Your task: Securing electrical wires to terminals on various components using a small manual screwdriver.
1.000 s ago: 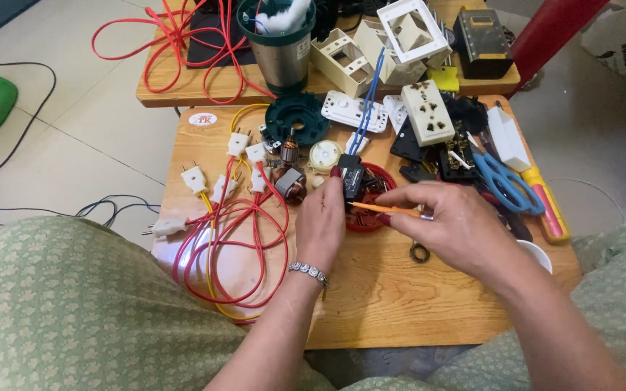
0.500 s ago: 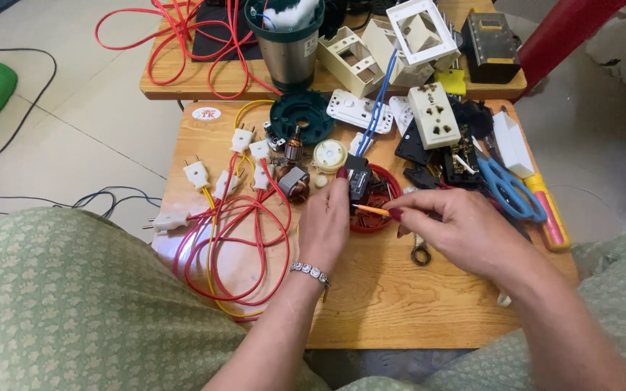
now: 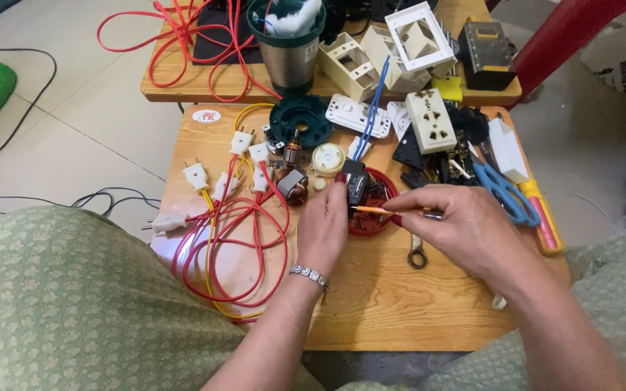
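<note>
Centrally, black part (image 3: 356,182) in red housing (image 3: 380,217), steel cup (image 3: 290,61)

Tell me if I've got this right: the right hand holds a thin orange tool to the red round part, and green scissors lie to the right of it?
Not quite: the scissors are blue, not green, as the head view shows. The rest stands: the right hand holds the thin orange tool to the red round part.

You are sitting at a makeshift electrical repair corner in a home, not a fitted workshop. Two low wooden tables (image 3: 371,304) stand on a pale tiled floor (image 3: 74,137), crowded with white plugs (image 3: 195,174) on red and yellow wires (image 3: 233,239), wall socket plates (image 3: 430,120), a small motor armature (image 3: 293,151), scissors (image 3: 503,190) and a spanner (image 3: 416,252).
</note>
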